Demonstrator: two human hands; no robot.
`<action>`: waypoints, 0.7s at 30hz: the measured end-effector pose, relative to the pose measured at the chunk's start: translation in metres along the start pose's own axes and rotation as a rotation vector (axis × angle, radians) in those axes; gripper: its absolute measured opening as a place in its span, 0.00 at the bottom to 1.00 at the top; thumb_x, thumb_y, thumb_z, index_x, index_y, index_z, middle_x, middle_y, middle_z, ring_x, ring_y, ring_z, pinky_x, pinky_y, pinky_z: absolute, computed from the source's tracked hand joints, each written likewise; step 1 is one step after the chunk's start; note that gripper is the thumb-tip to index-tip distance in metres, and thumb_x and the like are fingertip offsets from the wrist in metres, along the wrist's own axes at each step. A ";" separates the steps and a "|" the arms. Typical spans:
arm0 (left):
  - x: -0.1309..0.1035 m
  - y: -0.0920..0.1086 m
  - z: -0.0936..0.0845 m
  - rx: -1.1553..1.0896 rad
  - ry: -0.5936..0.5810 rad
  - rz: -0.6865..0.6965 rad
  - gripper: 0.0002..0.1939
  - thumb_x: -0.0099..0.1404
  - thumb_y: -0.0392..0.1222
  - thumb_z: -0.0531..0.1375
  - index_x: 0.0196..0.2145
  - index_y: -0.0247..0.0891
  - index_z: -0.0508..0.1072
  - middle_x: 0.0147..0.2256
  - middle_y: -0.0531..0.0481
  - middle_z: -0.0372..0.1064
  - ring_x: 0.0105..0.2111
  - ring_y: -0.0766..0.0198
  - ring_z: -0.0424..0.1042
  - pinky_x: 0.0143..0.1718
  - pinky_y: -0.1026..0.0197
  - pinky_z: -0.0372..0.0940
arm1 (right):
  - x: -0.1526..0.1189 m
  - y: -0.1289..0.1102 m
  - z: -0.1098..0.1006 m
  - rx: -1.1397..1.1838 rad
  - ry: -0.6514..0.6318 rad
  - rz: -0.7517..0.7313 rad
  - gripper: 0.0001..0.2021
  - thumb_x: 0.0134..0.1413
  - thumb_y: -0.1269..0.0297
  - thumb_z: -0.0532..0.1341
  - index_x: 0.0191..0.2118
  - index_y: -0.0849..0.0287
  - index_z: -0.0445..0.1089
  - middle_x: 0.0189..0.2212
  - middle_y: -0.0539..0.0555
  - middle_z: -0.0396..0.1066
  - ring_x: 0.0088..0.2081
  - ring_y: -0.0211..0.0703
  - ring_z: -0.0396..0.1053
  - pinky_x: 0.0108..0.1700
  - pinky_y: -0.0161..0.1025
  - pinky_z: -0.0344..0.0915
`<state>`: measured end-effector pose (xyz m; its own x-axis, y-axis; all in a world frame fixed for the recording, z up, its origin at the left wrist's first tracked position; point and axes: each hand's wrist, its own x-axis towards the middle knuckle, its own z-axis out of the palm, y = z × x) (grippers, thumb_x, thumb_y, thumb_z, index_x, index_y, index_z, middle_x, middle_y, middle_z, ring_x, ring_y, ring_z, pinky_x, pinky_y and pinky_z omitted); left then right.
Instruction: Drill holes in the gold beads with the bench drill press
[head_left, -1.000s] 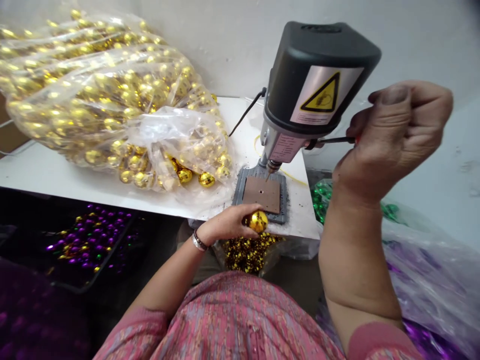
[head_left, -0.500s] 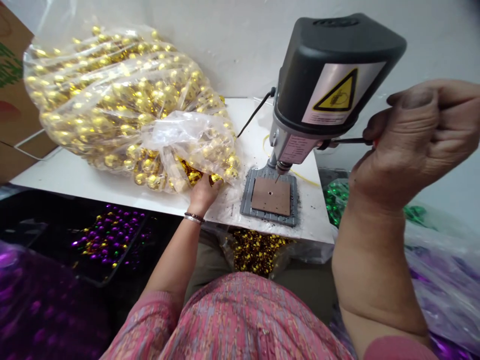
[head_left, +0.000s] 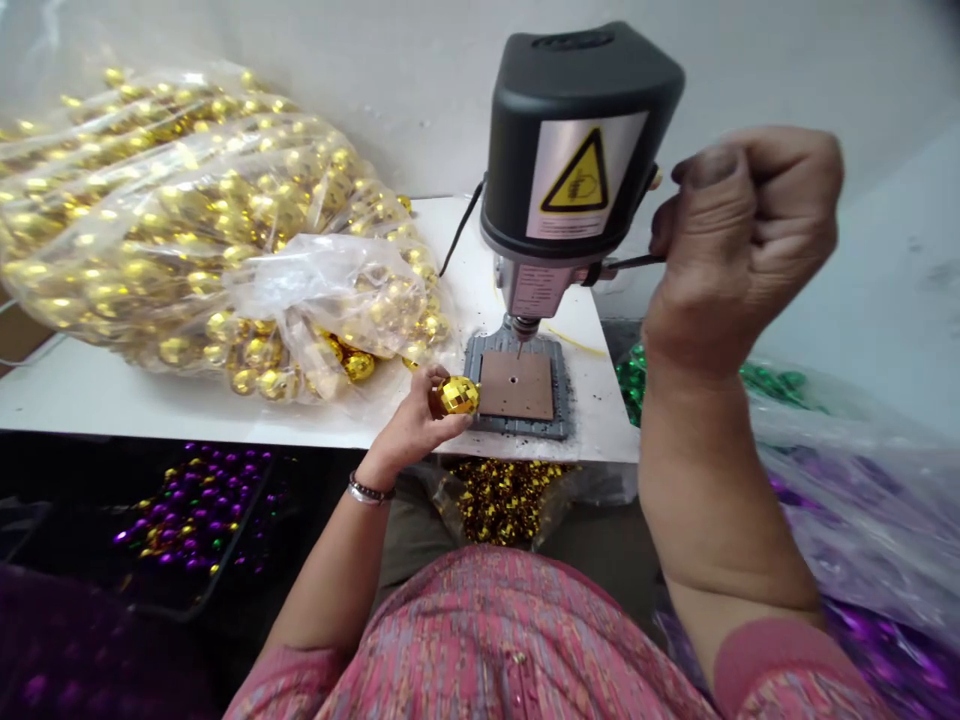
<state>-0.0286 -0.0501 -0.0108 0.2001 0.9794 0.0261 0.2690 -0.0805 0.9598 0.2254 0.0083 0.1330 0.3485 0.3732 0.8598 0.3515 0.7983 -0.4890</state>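
My left hand (head_left: 420,420) pinches a shiny gold faceted ball (head_left: 459,395), held just left of the drill press base (head_left: 559,425). On that base lies a square brown plate (head_left: 529,385) with a small hole near its middle. A thin drill bit points down above the plate from the dark drill press (head_left: 577,150), which carries a yellow warning label. Raised at the right, my right hand (head_left: 739,230) is closed around the end of the drill press lever (head_left: 634,262). Left of the press, a clear plastic bag (head_left: 285,275) full of gold balls has its opening toward my left hand.
The white table (head_left: 330,420) has dark shavings around the base. Below its front edge is an open bag of gold pieces (head_left: 499,500). Purple and gold balls (head_left: 199,510) lie in a dark container lower left. Bags with green balls (head_left: 780,385) and purple items (head_left: 892,640) stand right.
My left hand has come out of the bag's opening with a gold ball and moved right, beside the drill press base. My right hand stays on the lever. The view has shifted slightly.
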 end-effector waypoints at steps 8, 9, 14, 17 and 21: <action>0.026 0.008 0.025 -0.097 -0.024 -0.191 0.38 0.59 0.54 0.67 0.64 0.39 0.65 0.58 0.40 0.71 0.47 0.56 0.75 0.43 0.57 0.74 | 0.053 0.011 0.022 -0.096 -0.105 0.184 0.15 0.66 0.71 0.58 0.28 0.57 0.54 0.23 0.43 0.52 0.27 0.26 0.52 0.38 0.28 0.60; 0.029 0.007 0.027 -0.090 -0.028 -0.190 0.39 0.59 0.54 0.67 0.64 0.39 0.65 0.58 0.40 0.71 0.48 0.56 0.75 0.43 0.57 0.74 | 0.058 0.013 0.025 -0.102 -0.107 0.226 0.16 0.66 0.71 0.57 0.27 0.57 0.53 0.24 0.43 0.52 0.27 0.25 0.52 0.38 0.28 0.59; 0.045 0.003 0.035 -0.009 -0.005 -0.149 0.35 0.59 0.51 0.69 0.60 0.37 0.68 0.52 0.41 0.76 0.48 0.57 0.76 0.49 0.56 0.72 | 0.069 0.016 0.033 -0.148 -0.090 0.332 0.17 0.66 0.73 0.57 0.26 0.57 0.51 0.23 0.42 0.52 0.29 0.23 0.50 0.38 0.26 0.55; 0.053 0.003 0.039 0.044 0.021 -0.162 0.31 0.58 0.50 0.70 0.55 0.37 0.69 0.46 0.43 0.78 0.43 0.59 0.78 0.44 0.57 0.72 | 0.068 0.015 0.034 -0.184 -0.074 0.344 0.18 0.66 0.74 0.56 0.25 0.57 0.49 0.23 0.42 0.50 0.29 0.22 0.49 0.38 0.25 0.53; 0.061 0.008 0.043 0.119 0.025 -0.175 0.29 0.56 0.47 0.71 0.53 0.38 0.69 0.45 0.44 0.78 0.40 0.59 0.78 0.41 0.57 0.71 | 0.066 0.014 0.034 -0.147 -0.076 0.331 0.18 0.66 0.72 0.56 0.26 0.57 0.49 0.23 0.41 0.50 0.29 0.21 0.49 0.38 0.24 0.53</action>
<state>0.0263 0.0008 -0.0138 0.1175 0.9846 -0.1298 0.4072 0.0714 0.9105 0.2244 0.0604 0.1877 0.4008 0.6379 0.6576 0.3539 0.5542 -0.7534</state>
